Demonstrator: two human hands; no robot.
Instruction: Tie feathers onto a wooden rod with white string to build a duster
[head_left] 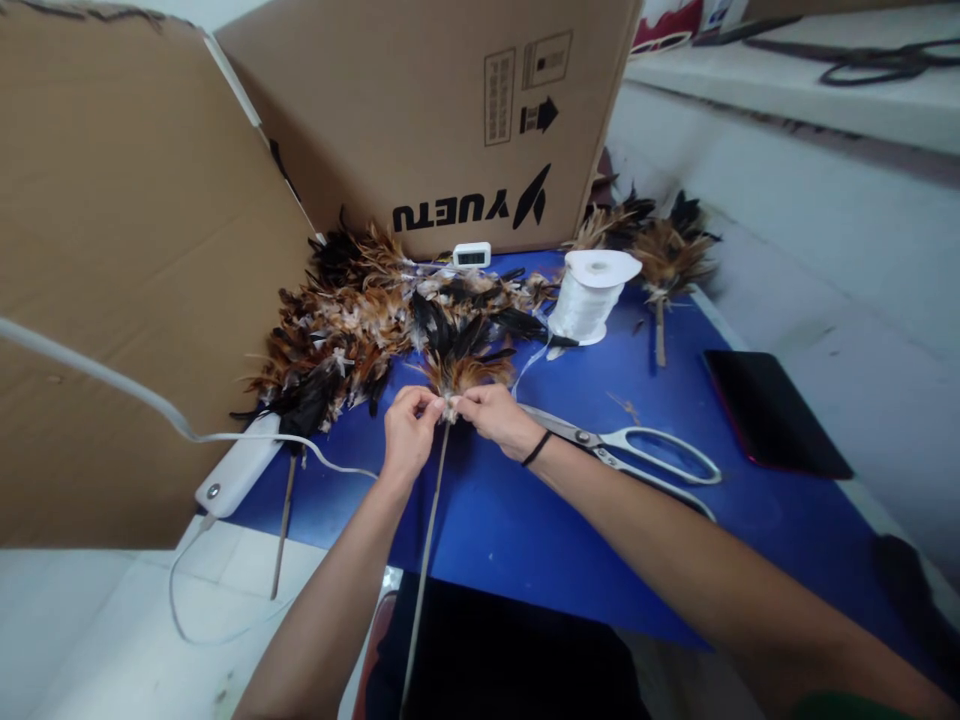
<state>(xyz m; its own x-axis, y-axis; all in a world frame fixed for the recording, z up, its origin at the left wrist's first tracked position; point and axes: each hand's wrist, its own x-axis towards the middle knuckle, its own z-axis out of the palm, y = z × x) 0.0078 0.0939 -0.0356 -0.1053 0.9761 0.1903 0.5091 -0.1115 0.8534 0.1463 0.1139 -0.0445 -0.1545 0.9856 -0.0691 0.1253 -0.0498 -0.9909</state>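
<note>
Here, left hand point(409, 430): fingers curled, thumb and forefinger pinched on the base of the feather bundle.
Right hand point(495, 415): likewise pinched, just beside the left; whether it grips feather or ribbon is too small to tell.
Feather bundle point(466, 370): just beyond the fingertips, around the stick's upper end; gathering looks well along, fastening apparently in hand.
Stick point(432, 520): bare below the hands.
Ribbon point(529, 368): runs from the spool point(589, 300) toward the right hand, so the cut there seems left to make.
Scissors point(585, 437): lying on the blue table point(525, 560) by the right wrist, unheld.
Feather heap point(330, 340): behind, many feathers massed; how many pieces are complete, I cannot tell.
</note>
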